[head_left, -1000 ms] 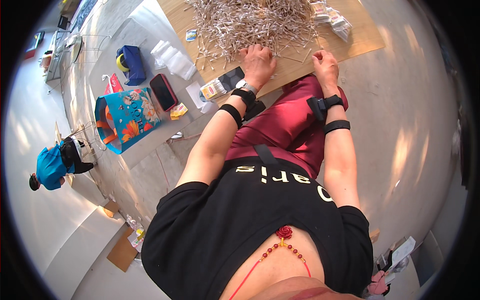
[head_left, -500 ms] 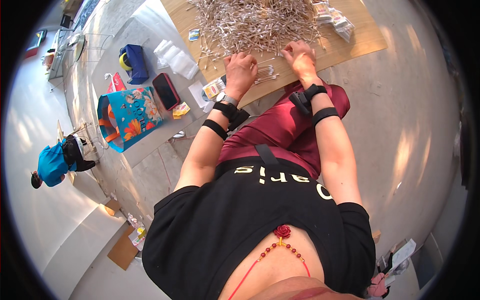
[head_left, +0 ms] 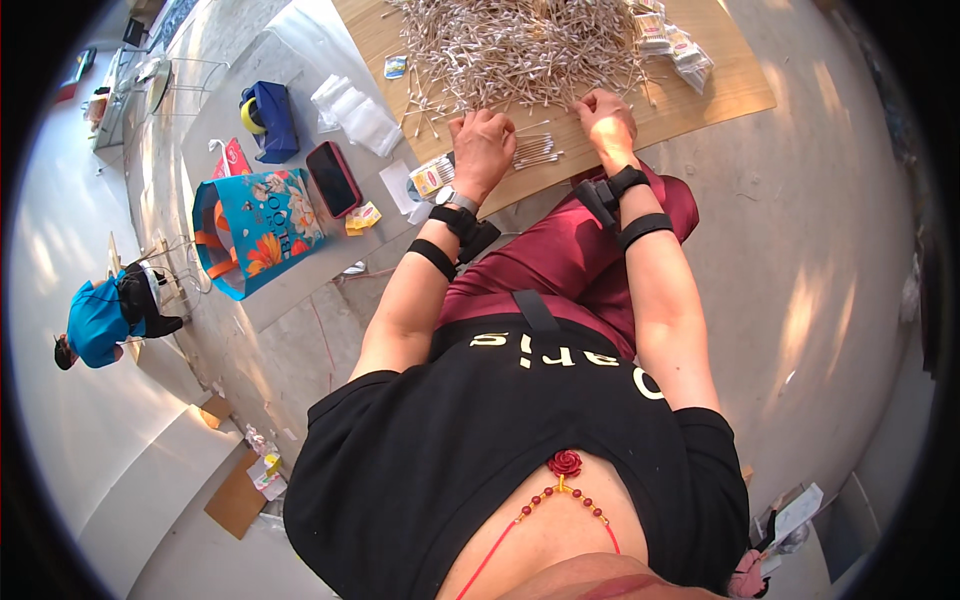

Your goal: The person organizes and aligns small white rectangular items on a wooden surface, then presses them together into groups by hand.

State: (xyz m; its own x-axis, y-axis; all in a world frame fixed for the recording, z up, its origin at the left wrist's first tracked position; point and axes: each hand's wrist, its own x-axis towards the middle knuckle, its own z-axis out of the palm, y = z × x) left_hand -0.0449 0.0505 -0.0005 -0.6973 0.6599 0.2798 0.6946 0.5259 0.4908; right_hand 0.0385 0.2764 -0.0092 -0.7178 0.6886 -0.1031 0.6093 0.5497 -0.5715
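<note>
A light-brown wooden table (head_left: pixel 735 90) stands before the person, a broad heap of loose white-tipped cotton swabs (head_left: pixel 530 50) covering its far part. The left hand (head_left: pixel 484 150) lies low near the table's front edge, its fingers curled; whether its grip pinches anything cannot be told. The right hand (head_left: pixel 607 122) is at the heap's near border, fingertips drawn close together, any swab between them too small to make out. Clear-plastic-wrapped swab packs (head_left: pixel 690 60) lie right of the heap. Between the hands, a small row of aligned swabs (head_left: pixel 538 150) juts out beside the left one.
</note>
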